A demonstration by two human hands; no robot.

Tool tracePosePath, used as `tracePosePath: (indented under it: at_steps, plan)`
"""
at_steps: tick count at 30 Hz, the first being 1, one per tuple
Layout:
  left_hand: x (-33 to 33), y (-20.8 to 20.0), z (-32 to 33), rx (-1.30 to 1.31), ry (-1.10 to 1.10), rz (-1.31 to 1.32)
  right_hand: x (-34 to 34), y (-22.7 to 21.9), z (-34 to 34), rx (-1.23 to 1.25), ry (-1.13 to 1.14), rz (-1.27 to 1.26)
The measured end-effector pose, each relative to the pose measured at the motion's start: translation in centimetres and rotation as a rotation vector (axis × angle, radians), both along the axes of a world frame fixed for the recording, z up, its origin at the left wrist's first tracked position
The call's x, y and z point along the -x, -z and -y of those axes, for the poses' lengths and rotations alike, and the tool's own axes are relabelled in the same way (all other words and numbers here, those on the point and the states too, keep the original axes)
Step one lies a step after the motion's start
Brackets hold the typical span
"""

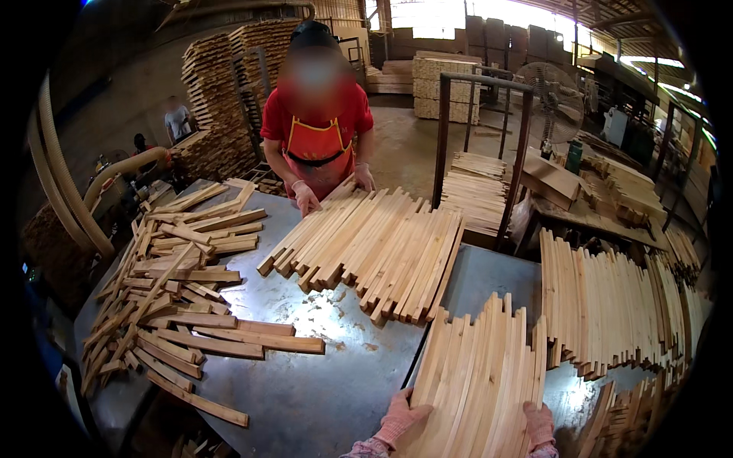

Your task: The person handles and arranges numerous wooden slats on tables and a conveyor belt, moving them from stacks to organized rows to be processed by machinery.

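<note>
A row of pale wooden strips, laid side by side with uneven far ends, lies in front of me at the lower right. My left hand, in a pinkish glove, presses against its left edge with the thumb over the top. Against the right edge is my right hand, also gloved, its fingers partly hidden by the wood. Between them the strips are squeezed together. Just beyond lies a wider row of wooden strips on the metal table, with a co-worker's gloved hands at its far left end.
A loose heap of wooden strips covers the table's left side. More aligned strips stand at the right. A dark metal frame rises behind the table, near a large fan. The co-worker in a red apron stands across from me.
</note>
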State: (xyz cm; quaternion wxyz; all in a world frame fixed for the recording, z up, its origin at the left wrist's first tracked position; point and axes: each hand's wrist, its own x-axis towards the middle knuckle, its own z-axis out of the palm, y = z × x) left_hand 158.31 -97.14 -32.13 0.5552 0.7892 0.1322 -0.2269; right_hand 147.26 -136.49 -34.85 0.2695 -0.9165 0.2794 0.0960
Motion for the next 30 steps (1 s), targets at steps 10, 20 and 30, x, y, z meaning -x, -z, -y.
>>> tracePosePath:
  at_steps: [10,20,30]
  plan:
    - [10.5,-2.2,-4.7,0.397,0.056,-0.188,11.5,-5.4,-6.7,-0.602,0.384,0.023]
    - [19.2,-12.6,-8.2,0.509,-0.136,0.026,11.4,-2.4,-2.5,0.01,-0.387,0.153]
    - [36.6,-25.9,-14.1,0.441,-0.493,0.689,4.3,-22.9,-20.0,-1.017,-0.528,0.37]
